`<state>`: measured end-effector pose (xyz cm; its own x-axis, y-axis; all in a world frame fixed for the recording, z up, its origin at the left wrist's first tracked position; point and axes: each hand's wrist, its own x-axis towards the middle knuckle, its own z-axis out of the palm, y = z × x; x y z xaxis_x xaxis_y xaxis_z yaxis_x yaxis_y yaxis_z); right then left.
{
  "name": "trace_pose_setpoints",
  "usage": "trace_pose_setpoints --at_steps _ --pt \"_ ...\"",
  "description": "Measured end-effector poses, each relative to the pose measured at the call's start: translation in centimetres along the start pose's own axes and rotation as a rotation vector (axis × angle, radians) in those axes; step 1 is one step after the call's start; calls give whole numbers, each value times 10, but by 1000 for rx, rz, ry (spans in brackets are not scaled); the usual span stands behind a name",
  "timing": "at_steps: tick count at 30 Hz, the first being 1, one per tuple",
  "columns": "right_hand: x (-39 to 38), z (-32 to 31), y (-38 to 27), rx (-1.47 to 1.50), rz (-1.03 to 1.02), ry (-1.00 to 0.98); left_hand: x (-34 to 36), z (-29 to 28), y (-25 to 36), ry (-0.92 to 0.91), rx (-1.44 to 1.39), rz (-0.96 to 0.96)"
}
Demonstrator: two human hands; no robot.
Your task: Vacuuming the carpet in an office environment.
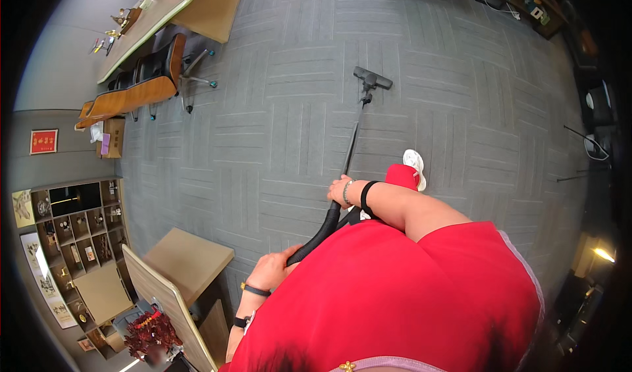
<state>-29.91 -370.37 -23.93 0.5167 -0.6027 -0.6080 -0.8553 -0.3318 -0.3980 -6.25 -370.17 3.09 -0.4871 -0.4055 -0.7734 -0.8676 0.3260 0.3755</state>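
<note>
A black vacuum cleaner floor head [372, 78] rests on the grey patterned carpet, joined to a long tube [350, 145] that angles back toward me. My right hand [341, 191] is wrapped round the tube where it meets a ribbed black hose [320, 234]. Lower and to the left, my left hand [273, 268] grips that hose, which disappears behind my red clothing.
An upper-left desk [151, 11] has wheeled chairs [135, 98] and a cardboard box [113, 148] near it. A shelving unit [87, 253] and wooden table [184, 263] occupy the lower left. Dark furniture [530, 6] and cables line the right.
</note>
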Motion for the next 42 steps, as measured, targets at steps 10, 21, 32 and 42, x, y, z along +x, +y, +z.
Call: trace_pose_setpoints --at_steps 10,21,32,42 --pt "2 -44 119 134 222 345 138 -67 4 182 27 214" --pt "-70 -135 395 241 448 483 383 -234 187 79 217 403" --pt "-147 -210 573 257 781 540 517 -326 340 147 392 600" --pt "-19 -268 470 194 524 491 440 -378 196 173 284 345"
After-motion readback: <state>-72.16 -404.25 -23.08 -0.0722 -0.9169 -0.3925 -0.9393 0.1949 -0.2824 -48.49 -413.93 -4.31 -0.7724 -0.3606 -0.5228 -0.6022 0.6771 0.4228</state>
